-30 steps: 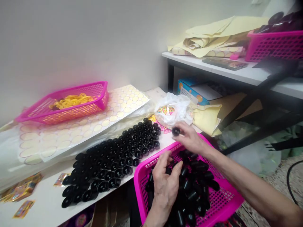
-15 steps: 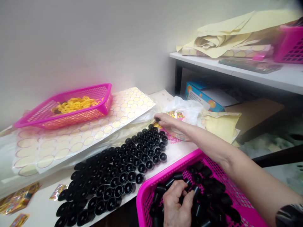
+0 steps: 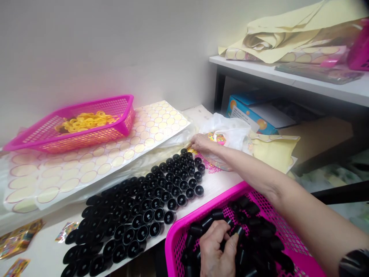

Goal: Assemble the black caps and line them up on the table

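Observation:
My left hand [image 3: 217, 246] is down in the pink basket [image 3: 180, 221], its fingers and thumb closed on a black plastic cup [image 3: 238, 231]. Many similar black cups [image 3: 256, 231] lie loose around it. Reaching across the basket, my right hand [image 3: 201, 142] is at the far end of the rows of standing black cups [image 3: 157, 192], beside some small yellow rings [image 3: 192, 151]. The right fingers are bent together; what they hold, if anything, is hidden. Pink beads or rings [image 3: 211, 167] lie by a white plastic bag [image 3: 227, 125] just past that hand.
At the back left, another pink basket [image 3: 129, 115] of yellow rings [image 3: 86, 122] rests on sheets with printed circles [image 3: 155, 132]. Colourful packets [image 3: 21, 236] lie at the near left. A shelf [image 3: 288, 81] with paper overhangs a blue box [image 3: 252, 111] on the right.
The black cup seen in my right fingers earlier no longer shows; that hand has turned slightly down at the row's far end. My left hand stays in the basket. The camera view has shifted slightly.

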The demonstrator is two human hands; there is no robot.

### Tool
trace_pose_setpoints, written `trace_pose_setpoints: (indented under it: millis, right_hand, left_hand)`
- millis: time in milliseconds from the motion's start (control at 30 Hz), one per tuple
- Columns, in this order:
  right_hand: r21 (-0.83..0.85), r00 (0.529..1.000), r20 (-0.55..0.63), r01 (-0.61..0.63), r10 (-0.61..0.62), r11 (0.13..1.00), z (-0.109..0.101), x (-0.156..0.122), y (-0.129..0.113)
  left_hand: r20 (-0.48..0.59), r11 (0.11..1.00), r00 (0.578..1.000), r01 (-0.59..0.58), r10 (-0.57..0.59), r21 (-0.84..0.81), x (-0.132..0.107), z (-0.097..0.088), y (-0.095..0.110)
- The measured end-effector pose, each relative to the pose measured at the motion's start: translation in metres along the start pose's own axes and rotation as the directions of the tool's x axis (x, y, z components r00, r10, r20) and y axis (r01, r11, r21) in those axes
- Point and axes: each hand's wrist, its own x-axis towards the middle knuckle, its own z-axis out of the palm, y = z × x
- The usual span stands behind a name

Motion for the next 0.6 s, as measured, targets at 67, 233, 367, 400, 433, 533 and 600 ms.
trace_pose_setpoints:
  millis: [67, 233, 367, 400, 433, 533, 600]
  right_hand:
    - [-0.031, 0.999, -0.012, -0.033, 0.033, 0.999, 0.004, 0.002, -0.009]
    - [-0.077, 0.995, 0.001, -0.101, 0.102, 0.992, 0.014, 0.004, -0.023]
    - [-0.099, 0.991, 0.036, -0.124, 0.128, 0.987, 0.013, 0.004, -0.025]
    - [-0.101, 0.99, 0.045, -0.128, 0.133, 0.987, 0.012, 0.004, -0.024]
    - [-0.103, 0.989, 0.053, -0.131, 0.137, 0.986, 0.01, 0.004, -0.023]
    - [-0.104, 0.986, 0.074, -0.141, 0.149, 0.985, 0.006, 0.004, -0.021]
    - [-0.102, 0.984, 0.082, -0.148, 0.157, 0.984, 0.005, 0.003, -0.02]
  left_hand:
    - [0.007, 1.0, 1.0, 0.009, -0.009, -0.009, 0.0, 0.0, 0.0]
    - [0.028, 0.998, 0.998, 0.052, -0.051, -0.022, -0.001, 0.0, 0.002]
    - [0.04, 0.998, 0.998, 0.059, -0.058, -0.021, -0.001, 0.001, 0.001]
    - [0.043, 0.998, 0.997, 0.058, -0.057, -0.02, -0.001, 0.001, 0.001]
    - [0.047, 0.998, 0.997, 0.056, -0.055, -0.019, -0.001, 0.002, 0.0]
    - [0.059, 0.999, 0.997, 0.05, -0.049, -0.022, -0.001, 0.003, -0.001]
    - [0.06, 0.998, 0.997, 0.05, -0.049, -0.026, -0.001, 0.003, -0.002]
